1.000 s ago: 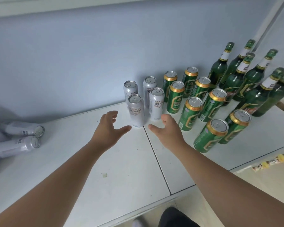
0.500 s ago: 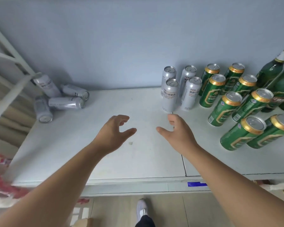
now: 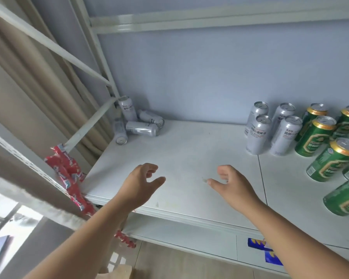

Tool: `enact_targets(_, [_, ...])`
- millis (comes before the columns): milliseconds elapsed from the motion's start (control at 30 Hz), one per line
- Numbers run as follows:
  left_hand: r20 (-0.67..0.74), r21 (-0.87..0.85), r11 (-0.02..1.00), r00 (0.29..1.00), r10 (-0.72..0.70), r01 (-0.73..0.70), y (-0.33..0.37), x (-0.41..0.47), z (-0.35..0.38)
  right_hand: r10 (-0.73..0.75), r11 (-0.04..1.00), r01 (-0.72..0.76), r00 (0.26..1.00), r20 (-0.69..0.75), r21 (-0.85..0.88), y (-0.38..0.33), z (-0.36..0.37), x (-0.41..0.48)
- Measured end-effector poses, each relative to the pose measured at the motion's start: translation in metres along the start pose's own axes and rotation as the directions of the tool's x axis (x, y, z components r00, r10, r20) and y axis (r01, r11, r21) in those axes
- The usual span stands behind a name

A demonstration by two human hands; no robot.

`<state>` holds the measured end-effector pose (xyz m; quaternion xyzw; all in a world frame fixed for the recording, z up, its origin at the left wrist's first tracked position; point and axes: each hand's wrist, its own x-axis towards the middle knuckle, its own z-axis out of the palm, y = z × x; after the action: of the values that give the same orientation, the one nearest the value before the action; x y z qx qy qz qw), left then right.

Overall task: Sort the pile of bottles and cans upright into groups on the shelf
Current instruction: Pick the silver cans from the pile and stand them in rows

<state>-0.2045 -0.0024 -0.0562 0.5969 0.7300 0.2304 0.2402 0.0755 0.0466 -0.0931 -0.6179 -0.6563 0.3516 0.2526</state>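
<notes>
A pile of several silver cans [image 3: 136, 121] lies in the far left corner of the white shelf [image 3: 185, 158]; one leans upright against the frame, the others lie on their sides. Several silver cans [image 3: 270, 131] stand upright in a group at the right. Beside them stand several green cans [image 3: 330, 150] with gold rims. My left hand [image 3: 141, 184] and my right hand [image 3: 232, 184] hover over the shelf's front middle, fingers loosely curled, holding nothing. No bottles are in view.
A white metal shelf frame [image 3: 101, 115] with a diagonal brace borders the left side. Red wrappers [image 3: 69, 174] hang at the shelf's left edge. A beige curtain is behind the frame. A lower shelf holds a blue packet [image 3: 266, 250].
The view has swung left, so the bottles left the frame and the lying silver cans came closer to centre. Both hands drew back from the upright silver cans and stay empty.
</notes>
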Motion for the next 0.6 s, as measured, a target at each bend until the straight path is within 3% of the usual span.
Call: enact_targets(600, [-0.034, -0.125, 0.963, 0.969, -0.244, 0.238, -0.143, 0.039, -0.087, -0.014, 0.999, 0.019, 0.993, 0.116, -0.045, -0.12, 0.143, 0.054])
